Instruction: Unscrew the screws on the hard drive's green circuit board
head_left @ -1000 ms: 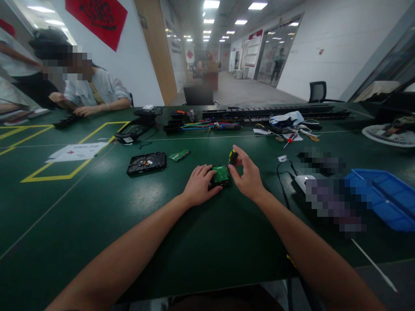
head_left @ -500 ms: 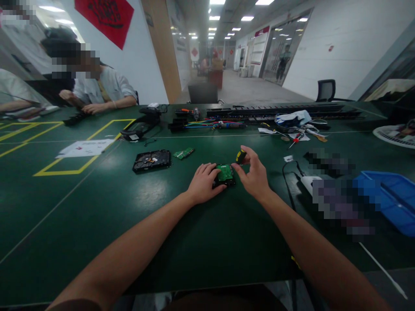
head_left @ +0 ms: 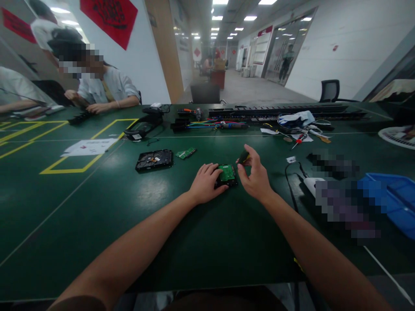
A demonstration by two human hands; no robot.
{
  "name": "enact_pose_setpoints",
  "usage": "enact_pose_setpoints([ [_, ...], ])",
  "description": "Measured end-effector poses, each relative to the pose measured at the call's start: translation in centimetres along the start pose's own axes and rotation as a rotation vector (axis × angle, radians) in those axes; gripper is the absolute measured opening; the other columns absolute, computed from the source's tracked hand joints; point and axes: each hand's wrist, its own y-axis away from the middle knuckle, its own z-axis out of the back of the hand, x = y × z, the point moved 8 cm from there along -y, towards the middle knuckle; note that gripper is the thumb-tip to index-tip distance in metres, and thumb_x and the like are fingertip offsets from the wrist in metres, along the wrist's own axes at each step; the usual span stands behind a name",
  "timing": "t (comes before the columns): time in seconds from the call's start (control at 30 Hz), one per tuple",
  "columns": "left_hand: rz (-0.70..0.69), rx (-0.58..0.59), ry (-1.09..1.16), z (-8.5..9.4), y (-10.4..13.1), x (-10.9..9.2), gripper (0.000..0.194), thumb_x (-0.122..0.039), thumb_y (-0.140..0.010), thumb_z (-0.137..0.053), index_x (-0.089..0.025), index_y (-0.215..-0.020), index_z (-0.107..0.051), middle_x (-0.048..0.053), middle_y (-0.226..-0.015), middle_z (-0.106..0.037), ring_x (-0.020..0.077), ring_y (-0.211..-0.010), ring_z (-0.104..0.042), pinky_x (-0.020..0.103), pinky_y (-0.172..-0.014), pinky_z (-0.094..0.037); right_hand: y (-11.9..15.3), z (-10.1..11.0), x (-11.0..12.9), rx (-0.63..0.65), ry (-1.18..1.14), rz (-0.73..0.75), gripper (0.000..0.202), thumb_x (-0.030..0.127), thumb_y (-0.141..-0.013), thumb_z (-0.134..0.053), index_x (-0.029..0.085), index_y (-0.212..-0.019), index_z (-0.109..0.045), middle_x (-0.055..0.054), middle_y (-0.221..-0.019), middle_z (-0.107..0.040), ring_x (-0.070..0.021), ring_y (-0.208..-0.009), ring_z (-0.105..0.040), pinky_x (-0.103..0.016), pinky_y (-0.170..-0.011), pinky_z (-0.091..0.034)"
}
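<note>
A hard drive (head_left: 227, 173), its green circuit board facing up, lies on the green table in front of me. My left hand (head_left: 205, 185) grips it from the left, fingers over the far edge and thumb along the near one. Just right of the drive, my right hand (head_left: 255, 176) pinches a short screwdriver (head_left: 244, 157) with a dark green and yellow handle. The screwdriver is tilted, and its tip is hidden or too small to make out. Farther left lie a second hard drive (head_left: 154, 160) and a loose green circuit board (head_left: 186, 153).
Along the back are a power drill (head_left: 191, 113), coloured wires (head_left: 207, 125) and long black strips (head_left: 275, 112). To the right lie a red screwdriver (head_left: 299, 140), a cable and a blue tray (head_left: 394, 203). Co-workers sit at the far left beside a paper sheet (head_left: 89, 147).
My right hand has drawn slightly right, away from the drive, and the screwdriver's handle has tipped over more. The left hand stays on the drive. A standing person shows at far left.
</note>
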Motion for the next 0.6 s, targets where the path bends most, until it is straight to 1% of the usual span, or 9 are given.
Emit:
enact_pose_setpoints([
  [0.13, -0.002, 0.009, 0.000, -0.08, 0.02, -0.02, 0.062, -0.059, -0.095, -0.068, -0.019, -0.141, -0.060, 0.017, -0.156, -0.054, 0.0375, -0.149, -0.045, 0.060, -0.128, -0.033, -0.09, 0.58, -0.03, -0.053, 0.062, 0.018, 0.069, 0.034, -0.100, -0.068, 0.038, -0.162, -0.038, -0.010, -0.147, -0.063, -0.0280, -0.106, -0.073, -0.054, -0.096, -0.064],
  [0.2, -0.003, 0.008, 0.001, -0.06, 0.01, -0.05, 0.061, -0.059, -0.095, -0.068, -0.019, -0.141, -0.060, 0.017, -0.156, -0.055, 0.0378, -0.149, -0.046, 0.060, -0.128, -0.033, -0.10, 0.77, 0.03, -0.072, 0.076, 0.023, 0.067, 0.034, -0.099, -0.069, 0.038, -0.160, -0.040, -0.010, -0.144, -0.065, -0.0274, -0.103, -0.073, -0.053, -0.095, -0.064],
  [0.3, -0.004, 0.005, 0.005, -0.01, -0.01, -0.06, 0.061, -0.059, -0.095, -0.069, -0.019, -0.141, -0.060, 0.017, -0.155, -0.055, 0.0378, -0.148, -0.046, 0.060, -0.128, -0.034, -0.08, 0.80, 0.20, -0.079, 0.066, 0.022, 0.066, 0.031, -0.099, -0.068, 0.038, -0.159, -0.041, -0.009, -0.145, -0.065, -0.0263, -0.101, -0.074, -0.051, -0.093, -0.065],
  [0.37, -0.003, 0.001, 0.006, 0.00, -0.02, -0.02, 0.061, -0.059, -0.095, -0.069, -0.020, -0.140, -0.060, 0.016, -0.155, -0.055, 0.0376, -0.148, -0.046, 0.060, -0.127, -0.034, -0.05, 0.65, 0.40, -0.071, 0.051, 0.023, 0.066, 0.029, -0.100, -0.066, 0.038, -0.160, -0.039, -0.009, -0.146, -0.064, -0.0255, -0.100, -0.074, -0.051, -0.092, -0.066],
  [0.47, 0.000, 0.001, 0.001, -0.08, -0.03, 0.08, 0.061, -0.059, -0.094, -0.069, -0.020, -0.140, -0.060, 0.016, -0.156, -0.054, 0.0374, -0.148, -0.046, 0.060, -0.128, -0.034, -0.03, 0.32, 0.58, -0.048, 0.028, 0.013, 0.071, 0.028, -0.100, -0.063, 0.038, -0.163, -0.033, -0.010, -0.148, -0.063, -0.0250, -0.100, -0.075, -0.050, -0.092, -0.066],
  [0.6, -0.002, 0.006, 0.005, -0.20, -0.04, 0.13, 0.062, -0.060, -0.095, -0.068, -0.020, -0.140, -0.060, 0.016, -0.156, -0.054, 0.0370, -0.148, -0.046, 0.059, -0.128, -0.033, -0.02, 0.02, 0.48, -0.019, 0.003, 0.002, 0.076, 0.026, -0.099, -0.061, 0.035, -0.166, -0.026, -0.012, -0.143, -0.066, -0.0254, -0.100, -0.076, -0.051, -0.094, -0.066],
])
